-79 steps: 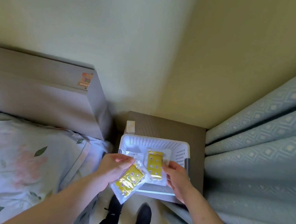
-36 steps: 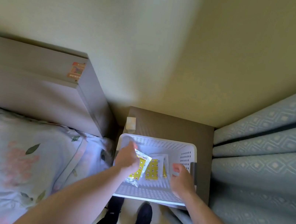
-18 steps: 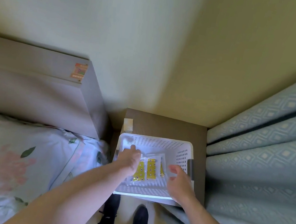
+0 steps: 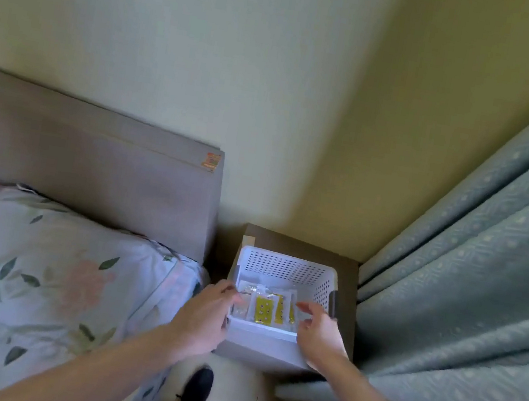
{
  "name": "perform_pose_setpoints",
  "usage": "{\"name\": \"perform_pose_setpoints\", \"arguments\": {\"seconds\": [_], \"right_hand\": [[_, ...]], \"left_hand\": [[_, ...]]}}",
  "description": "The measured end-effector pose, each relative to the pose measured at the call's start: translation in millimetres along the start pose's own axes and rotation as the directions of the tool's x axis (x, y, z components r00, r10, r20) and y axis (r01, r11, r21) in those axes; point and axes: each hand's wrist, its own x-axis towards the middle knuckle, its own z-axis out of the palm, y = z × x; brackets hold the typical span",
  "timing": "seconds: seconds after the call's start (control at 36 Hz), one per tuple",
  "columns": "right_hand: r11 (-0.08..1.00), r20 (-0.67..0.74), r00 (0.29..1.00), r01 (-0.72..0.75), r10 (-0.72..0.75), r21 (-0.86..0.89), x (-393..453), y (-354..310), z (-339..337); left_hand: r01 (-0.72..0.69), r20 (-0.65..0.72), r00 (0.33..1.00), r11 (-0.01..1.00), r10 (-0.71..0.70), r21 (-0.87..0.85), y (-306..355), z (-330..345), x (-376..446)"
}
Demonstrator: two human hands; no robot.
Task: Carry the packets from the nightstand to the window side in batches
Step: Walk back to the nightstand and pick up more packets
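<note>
Our left hand (image 4: 209,313) and right hand (image 4: 317,330) hover unclenched, holding nothing, over the yellow-and-clear plastic packets (image 4: 268,308) lying in the white perforated basket (image 4: 284,266) on the brown nightstand (image 4: 348,283); light, limp, slippery, we judge, so pinch their edges.

A white basket (image 4: 284,266) pierced with rows of small holes is showing grey handles, and the packets (image 4: 263,309) inside are showing yellow with small dots under clear wrap. The nightstand surface (image 4: 348,283) is looking brown. The curtain (image 4: 471,285) is showing pale blue with a diamond weave. The pillow (image 4: 47,270) is wearing green leaves and pink blooms on white. The headboard (image 4: 88,169) is looking taupe, carrying an orange sticker (image 4: 211,161).
</note>
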Motion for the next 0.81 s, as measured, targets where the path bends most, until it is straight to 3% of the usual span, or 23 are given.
{"name": "perform_pose_setpoints", "arguments": {"seconds": [0.25,0.58,0.81], "right_hand": [[0.953,0.065,0.956,0.289,-0.284,-0.086,-116.9,-17.0,29.5],[0.862,0.120,0.871,0.490,-0.477,-0.132,-307.7,-53.6,110.1],[0.815,0.153,0.818,0.571,-0.554,-0.101,-427.3,-66.9,212.4]], "left_hand": [[0.163,-0.128,0.978,0.986,-0.167,-0.042,14.3,-18.0,-167.8],[0.287,-0.294,0.906,0.952,-0.304,-0.102,1.7,-45.0,-376.3],[0.319,-0.325,0.887,0.944,-0.327,-0.080,-43.1,-51.5,-543.9]]}}
